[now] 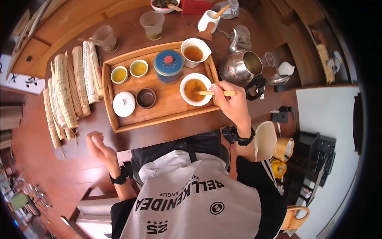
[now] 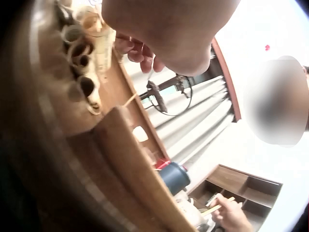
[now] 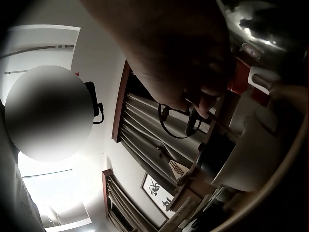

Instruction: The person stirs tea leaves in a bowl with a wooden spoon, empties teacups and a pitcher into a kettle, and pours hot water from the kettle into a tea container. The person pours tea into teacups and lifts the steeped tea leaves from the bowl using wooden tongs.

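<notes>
My right hand (image 1: 234,104) pinches a slim light-wood stick (image 1: 205,93), its tip down in the tea of a white bowl (image 1: 183,95). That bowl stands at the right end of a wooden tray (image 1: 167,115). Behind it is a white pitcher (image 1: 184,53) of amber tea, with a blue tin (image 1: 168,72) to its left. A white lid (image 1: 124,104), a small dark cup (image 1: 146,98) and two small cups of yellow tea, one a pale cup (image 1: 112,76), occupy the left half. My left hand (image 1: 101,147) hovers near the table's front edge, fingers loosely curled, holding nothing.
Right of the tray stands a steel kettle (image 1: 238,69) with a black handle. Bamboo-slip rolls (image 1: 65,91) lie at the left. Toward the back are two clear cups, one a glass cup (image 1: 152,23), a white holder (image 1: 208,22) with wooden tools, and a red box (image 1: 195,7).
</notes>
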{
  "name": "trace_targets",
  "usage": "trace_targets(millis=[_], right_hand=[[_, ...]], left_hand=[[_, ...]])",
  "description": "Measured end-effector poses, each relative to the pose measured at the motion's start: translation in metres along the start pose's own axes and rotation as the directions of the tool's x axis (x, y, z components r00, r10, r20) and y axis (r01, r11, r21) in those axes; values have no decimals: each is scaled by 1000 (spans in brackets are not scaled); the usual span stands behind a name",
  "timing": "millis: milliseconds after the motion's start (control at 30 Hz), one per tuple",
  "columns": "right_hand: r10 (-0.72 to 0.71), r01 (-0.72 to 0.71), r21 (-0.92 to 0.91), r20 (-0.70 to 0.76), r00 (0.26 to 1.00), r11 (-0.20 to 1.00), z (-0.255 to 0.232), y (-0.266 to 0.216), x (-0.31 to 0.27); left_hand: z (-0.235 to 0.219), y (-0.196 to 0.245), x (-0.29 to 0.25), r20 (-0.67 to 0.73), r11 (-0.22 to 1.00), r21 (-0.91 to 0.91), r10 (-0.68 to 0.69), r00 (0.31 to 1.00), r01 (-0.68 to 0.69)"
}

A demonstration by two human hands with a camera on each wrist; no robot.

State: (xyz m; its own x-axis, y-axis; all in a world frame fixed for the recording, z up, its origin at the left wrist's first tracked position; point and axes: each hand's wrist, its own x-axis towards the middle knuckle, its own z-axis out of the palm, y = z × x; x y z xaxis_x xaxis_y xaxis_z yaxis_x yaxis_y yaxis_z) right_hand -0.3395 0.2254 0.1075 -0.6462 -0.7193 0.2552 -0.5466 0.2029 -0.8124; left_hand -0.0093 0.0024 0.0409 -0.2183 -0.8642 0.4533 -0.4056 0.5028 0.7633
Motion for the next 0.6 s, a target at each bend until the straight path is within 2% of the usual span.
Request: trace_targets(millis=[67, 133, 200, 267, 300, 333, 367, 400, 433, 500, 600], right_hand=[[7, -7, 9, -46, 999, 1000, 1, 3, -8], [68, -62, 59, -94, 993, 996, 2, 2, -15], [78, -73, 42, -122, 989, 996, 2, 2, -20], [85, -82, 28, -154, 984, 996, 4, 2, -25], [92, -90, 20, -176, 980, 996, 4, 3, -28], [98, -98, 11, -198, 975, 995, 4, 3, -31], [101, -102, 6, -218, 971, 995, 5, 0, -34], [111, -109, 23, -242, 964, 994, 5, -2, -37], [121, -115, 36, -266, 956, 993, 5, -4, -39], [122, -121, 19, -295, 948, 992, 6, -5, -43], [118, -131, -18, -320, 940, 991, 7, -11, -43]], left_hand=[[-8, 23, 24, -67, 981, -72, 177, 982, -182], [-14, 41, 50, -196, 905, -162, 361, 912, -393], [-15, 67, 79, -316, 740, -236, 555, 770, -630], [-60, 91, 106, -77, 573, 63, 819, 569, -817], [-52, 107, 114, -359, 496, -53, 801, 480, -867], [-32, 135, 116, -616, 385, -141, 687, 385, -912], [-10, 190, 118, -886, 218, -213, 368, 282, -952], [6, 231, 119, -978, 39, -207, -50, 205, -978], [7, 231, 119, -974, 26, -220, -67, 218, -975], [-2, 223, 109, -985, 86, -96, 138, 108, -992], [-16, 203, 90, -900, 156, 100, 435, -23, -983]])
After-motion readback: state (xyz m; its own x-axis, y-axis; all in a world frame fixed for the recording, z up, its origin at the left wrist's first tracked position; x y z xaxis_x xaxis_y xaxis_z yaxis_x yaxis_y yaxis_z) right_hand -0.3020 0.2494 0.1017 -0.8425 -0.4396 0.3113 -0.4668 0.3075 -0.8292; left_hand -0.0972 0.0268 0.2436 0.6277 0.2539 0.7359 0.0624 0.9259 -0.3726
